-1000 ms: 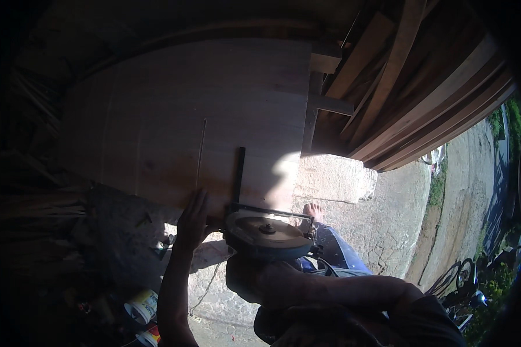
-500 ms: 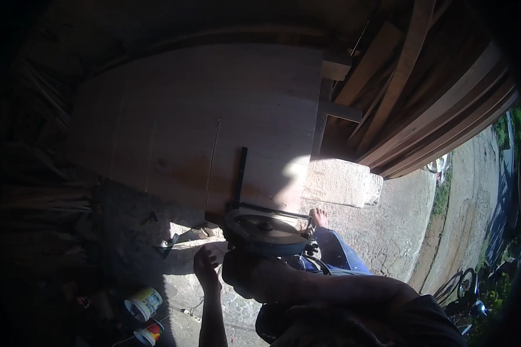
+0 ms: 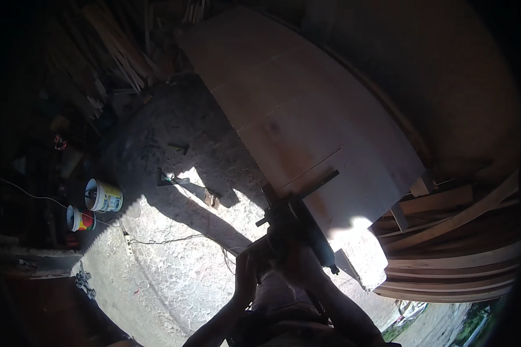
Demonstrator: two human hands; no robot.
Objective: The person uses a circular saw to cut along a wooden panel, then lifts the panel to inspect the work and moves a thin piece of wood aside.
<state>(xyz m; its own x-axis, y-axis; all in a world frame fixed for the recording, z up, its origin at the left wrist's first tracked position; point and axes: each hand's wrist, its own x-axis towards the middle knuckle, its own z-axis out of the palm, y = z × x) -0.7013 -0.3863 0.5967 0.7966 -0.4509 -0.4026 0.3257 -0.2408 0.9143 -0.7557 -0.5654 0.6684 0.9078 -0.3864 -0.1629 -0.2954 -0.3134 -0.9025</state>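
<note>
A circular saw (image 3: 295, 228) with a dark body is at the near edge of a large plywood board (image 3: 330, 110). Its black guide bar (image 3: 319, 186) extends over the board's surface, beside a thin straight cut or line. My right hand (image 3: 300, 265) is wrapped round the saw's rear handle. On the saw's left side, my left hand (image 3: 248, 269) is closed against its body, with the fingers partly in shadow. The saw's blade is hidden from this angle.
Two paint buckets (image 3: 104, 196) stand on the concrete floor at left, near a power strip (image 3: 127, 243) with a trailing cord. Stacked planks (image 3: 451, 266) lie at right, beside a pale block (image 3: 364, 260). Scrap wood (image 3: 211, 198) lies on the sunlit floor.
My left hand has moved from open beside the saw to closed on it. The view has swung left, and the saw has turned, its blade side no longer facing me.
</note>
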